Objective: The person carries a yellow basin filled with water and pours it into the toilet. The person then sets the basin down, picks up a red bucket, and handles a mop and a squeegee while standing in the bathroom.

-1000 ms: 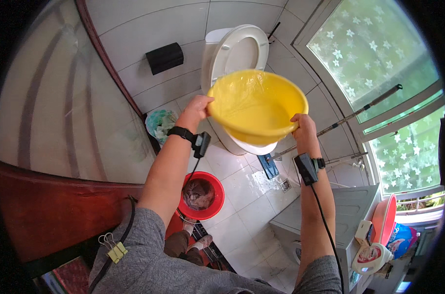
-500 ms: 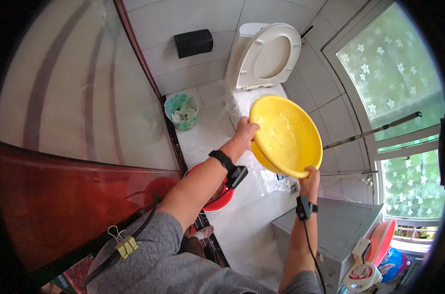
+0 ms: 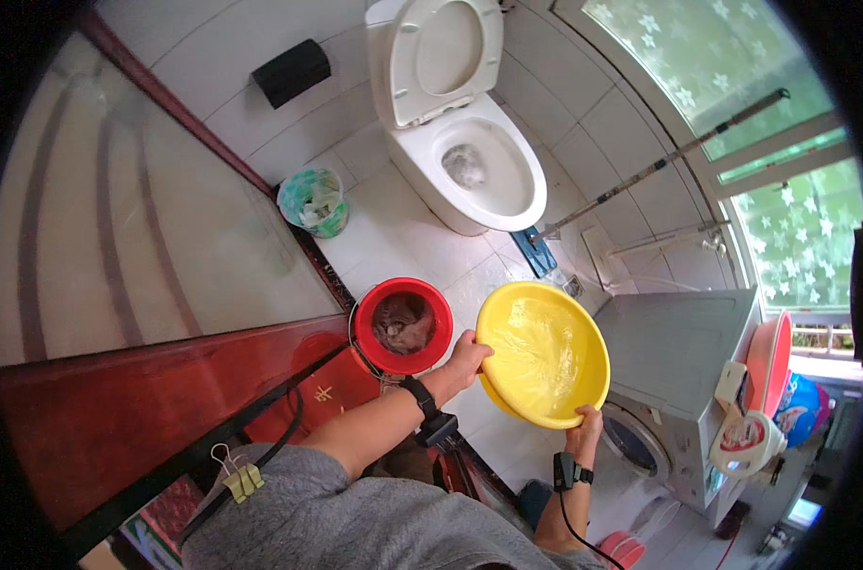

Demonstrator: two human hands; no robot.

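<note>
A yellow basin [image 3: 545, 356] is held between my two hands over the tiled floor, with a little water or a wet film shining inside it. My left hand [image 3: 468, 363] grips its left rim, thumb on top. At the lower right rim, my right hand [image 3: 585, 429] is closed on the edge. Just left of the basin stands a red bucket [image 3: 440, 350] with dark, wet cloth-like contents. Beyond the basin is a white toilet [image 3: 526, 180], its lid and seat raised, with foamy water in the bowl.
A patterned waste bin [image 3: 329, 223] stands by the left wall. A mop [image 3: 640, 176] with a blue head leans at the right. Nearer, a grey washing machine [image 3: 688, 328] carries a jug [image 3: 743, 439] and a pink basin [image 3: 768, 361] beside it.
My hands have drawn the yellow basin back from over the toilet toward my body, and it sits lower in view. The toilet bowl and red bucket have come into fuller view.
</note>
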